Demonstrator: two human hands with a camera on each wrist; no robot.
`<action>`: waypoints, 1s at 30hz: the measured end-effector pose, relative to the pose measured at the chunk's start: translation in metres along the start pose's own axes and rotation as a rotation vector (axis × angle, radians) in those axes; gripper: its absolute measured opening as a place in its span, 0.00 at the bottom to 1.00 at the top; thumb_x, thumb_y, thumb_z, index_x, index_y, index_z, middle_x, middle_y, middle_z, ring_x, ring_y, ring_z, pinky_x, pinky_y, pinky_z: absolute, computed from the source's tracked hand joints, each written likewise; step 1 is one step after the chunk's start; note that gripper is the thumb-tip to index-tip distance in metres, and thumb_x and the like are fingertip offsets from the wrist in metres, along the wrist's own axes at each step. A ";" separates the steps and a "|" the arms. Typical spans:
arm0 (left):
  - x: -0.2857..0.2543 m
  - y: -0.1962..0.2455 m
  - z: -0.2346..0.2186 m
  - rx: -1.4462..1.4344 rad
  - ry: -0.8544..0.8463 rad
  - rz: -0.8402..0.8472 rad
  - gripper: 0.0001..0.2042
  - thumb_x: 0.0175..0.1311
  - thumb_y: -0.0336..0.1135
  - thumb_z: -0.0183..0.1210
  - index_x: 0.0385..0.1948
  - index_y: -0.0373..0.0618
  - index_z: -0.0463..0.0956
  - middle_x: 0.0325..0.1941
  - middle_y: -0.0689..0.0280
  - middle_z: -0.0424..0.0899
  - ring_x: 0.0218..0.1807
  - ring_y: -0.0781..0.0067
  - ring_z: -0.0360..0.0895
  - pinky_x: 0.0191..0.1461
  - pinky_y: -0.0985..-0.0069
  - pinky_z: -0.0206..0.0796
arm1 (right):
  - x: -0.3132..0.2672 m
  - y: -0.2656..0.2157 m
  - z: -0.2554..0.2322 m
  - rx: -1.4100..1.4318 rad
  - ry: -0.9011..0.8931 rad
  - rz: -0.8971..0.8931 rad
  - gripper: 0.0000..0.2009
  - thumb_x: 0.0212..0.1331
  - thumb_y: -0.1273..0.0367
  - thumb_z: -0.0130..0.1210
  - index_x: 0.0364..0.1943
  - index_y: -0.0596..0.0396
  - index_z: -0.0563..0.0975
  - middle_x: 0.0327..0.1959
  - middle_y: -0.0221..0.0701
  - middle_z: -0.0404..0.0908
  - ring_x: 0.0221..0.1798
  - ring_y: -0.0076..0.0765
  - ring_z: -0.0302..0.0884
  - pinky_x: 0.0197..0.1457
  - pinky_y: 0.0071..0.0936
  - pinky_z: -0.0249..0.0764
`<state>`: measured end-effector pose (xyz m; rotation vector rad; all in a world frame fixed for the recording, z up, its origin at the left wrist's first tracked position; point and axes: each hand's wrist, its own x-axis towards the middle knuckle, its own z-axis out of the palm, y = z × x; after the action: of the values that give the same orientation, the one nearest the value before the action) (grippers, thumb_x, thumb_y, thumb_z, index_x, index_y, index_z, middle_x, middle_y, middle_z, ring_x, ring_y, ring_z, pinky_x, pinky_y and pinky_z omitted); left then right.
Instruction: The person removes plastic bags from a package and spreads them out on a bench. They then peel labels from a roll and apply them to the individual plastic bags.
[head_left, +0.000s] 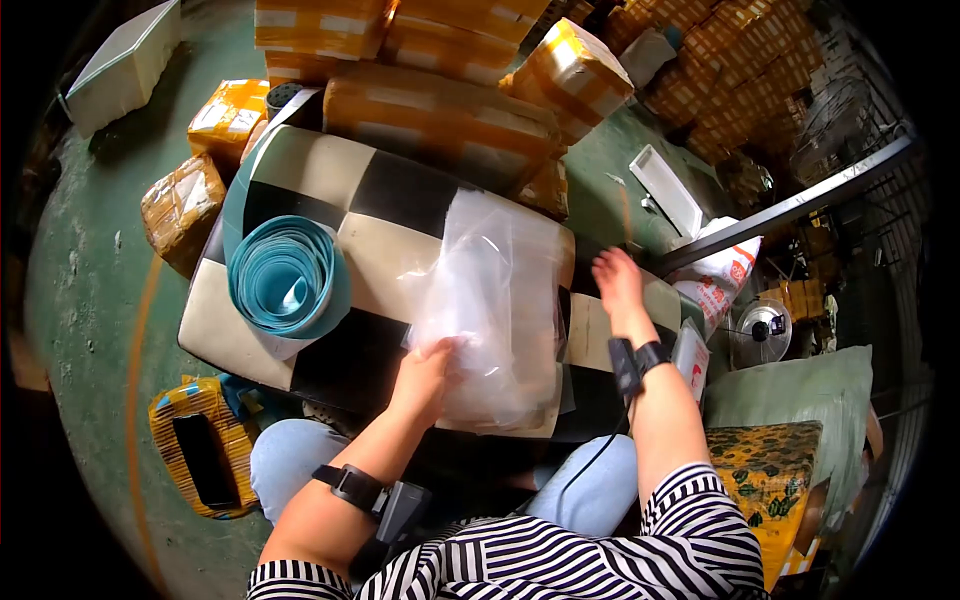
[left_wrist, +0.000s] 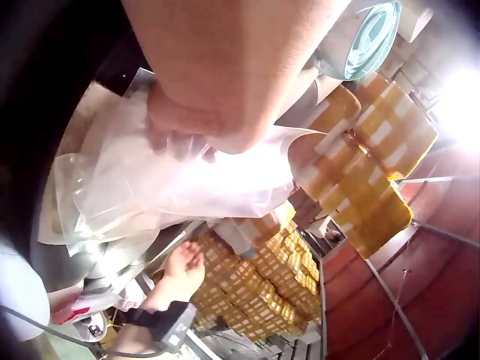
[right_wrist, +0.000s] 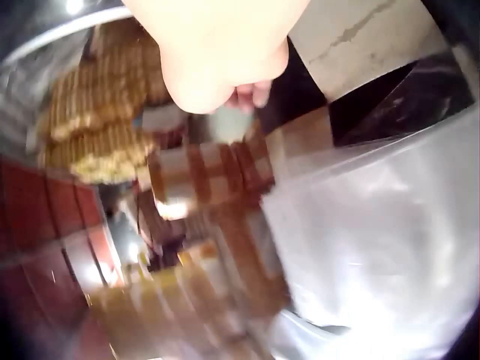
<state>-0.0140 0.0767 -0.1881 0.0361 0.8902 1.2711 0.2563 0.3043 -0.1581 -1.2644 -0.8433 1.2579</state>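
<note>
A stack of clear plastic bags (head_left: 490, 310) lies on a checkered cushioned bench (head_left: 380, 250), its upper layer bunched and raised at the left. My left hand (head_left: 428, 378) pinches the left edge of that plastic, with some fingertips hidden in the folds. In the left wrist view, the lifted plastic (left_wrist: 172, 180) hangs out from beneath the left hand (left_wrist: 195, 120). Apart from the bags, to their right, my right hand (head_left: 620, 285) hovers by the bench's right side with loosely bent fingers and nothing in them. A blue-green roll of sheet material (head_left: 285, 275) stands on the bench's left part.
Taped cartons (head_left: 440, 120) line the bench's far side. A metal bar (head_left: 790, 210) slants in from the right. Beside the bench at right are a white and red sack (head_left: 722, 275) and a fan (head_left: 762, 328). A phone (head_left: 203, 460) lies on a taped bundle at lower left.
</note>
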 end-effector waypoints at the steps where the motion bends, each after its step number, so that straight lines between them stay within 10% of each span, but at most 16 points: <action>1: 0.000 0.000 0.000 -0.004 0.015 0.016 0.10 0.64 0.32 0.44 0.39 0.39 0.73 0.36 0.64 0.77 0.33 0.70 0.73 0.34 0.75 0.68 | -0.025 -0.009 0.023 -0.008 -0.300 0.134 0.11 0.57 0.72 0.45 0.43 0.57 0.70 0.39 0.37 0.76 0.38 0.38 0.75 0.43 0.34 0.74; 4: 0.002 -0.001 -0.003 0.104 0.027 -0.005 0.10 0.64 0.32 0.45 0.39 0.38 0.73 0.35 0.64 0.77 0.31 0.71 0.73 0.32 0.77 0.67 | -0.069 -0.007 0.068 -0.047 -0.554 0.438 0.11 0.56 0.75 0.46 0.44 0.58 0.70 0.34 0.37 0.76 0.32 0.35 0.75 0.34 0.29 0.75; 5: -0.001 0.001 -0.001 0.059 0.047 -0.010 0.10 0.64 0.32 0.45 0.39 0.37 0.73 0.34 0.64 0.76 0.30 0.71 0.72 0.33 0.77 0.66 | -0.012 0.024 0.032 0.005 -0.529 0.213 0.11 0.56 0.74 0.46 0.44 0.58 0.69 0.31 0.34 0.75 0.29 0.32 0.73 0.30 0.28 0.73; 6: -0.001 -0.001 -0.001 0.049 0.028 0.001 0.10 0.64 0.32 0.45 0.39 0.37 0.73 0.34 0.64 0.76 0.31 0.71 0.72 0.34 0.77 0.66 | -0.009 0.023 0.032 -0.025 -0.044 -0.133 0.11 0.56 0.72 0.48 0.44 0.56 0.68 0.28 0.31 0.74 0.26 0.29 0.71 0.26 0.24 0.70; 8: 0.001 -0.002 -0.004 0.013 -0.003 0.033 0.10 0.64 0.32 0.45 0.39 0.37 0.73 0.34 0.64 0.76 0.32 0.71 0.72 0.36 0.76 0.66 | -0.001 0.012 0.017 -0.224 0.379 -0.022 0.09 0.56 0.71 0.48 0.41 0.55 0.70 0.26 0.29 0.73 0.26 0.25 0.71 0.26 0.20 0.69; 14: -0.017 0.017 0.010 -0.104 -0.262 -0.035 0.12 0.63 0.37 0.49 0.39 0.36 0.71 0.39 0.63 0.75 0.41 0.71 0.72 0.46 0.73 0.65 | -0.111 0.001 0.062 -0.116 -0.535 0.277 0.16 0.62 0.64 0.44 0.49 0.59 0.68 0.44 0.37 0.75 0.45 0.35 0.73 0.50 0.31 0.70; 23: -0.061 0.069 0.007 -0.193 -0.710 0.173 0.16 0.60 0.42 0.53 0.38 0.37 0.70 0.39 0.59 0.76 0.41 0.68 0.74 0.47 0.71 0.66 | -0.223 0.027 0.116 0.331 -0.945 1.125 0.27 0.61 0.50 0.39 0.55 0.58 0.63 0.54 0.37 0.68 0.53 0.39 0.69 0.58 0.32 0.63; 28: -0.067 0.073 0.001 -0.106 -0.730 0.226 0.16 0.60 0.38 0.53 0.43 0.35 0.69 0.40 0.60 0.76 0.42 0.71 0.74 0.45 0.75 0.67 | -0.224 0.040 0.087 0.386 -0.840 0.710 0.20 0.59 0.58 0.46 0.50 0.57 0.67 0.47 0.33 0.72 0.45 0.31 0.72 0.48 0.26 0.71; 30: -0.062 0.075 -0.001 0.017 -0.497 0.313 0.12 0.60 0.35 0.53 0.38 0.35 0.71 0.36 0.63 0.77 0.37 0.74 0.74 0.41 0.78 0.67 | -0.177 0.029 0.073 0.150 -0.602 0.509 0.12 0.56 0.66 0.51 0.43 0.54 0.72 0.39 0.27 0.75 0.41 0.26 0.73 0.46 0.23 0.71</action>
<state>-0.0760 0.0502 -0.1181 0.5009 0.4738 1.4561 0.1486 0.1447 -0.1424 -1.0146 -0.8409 2.1360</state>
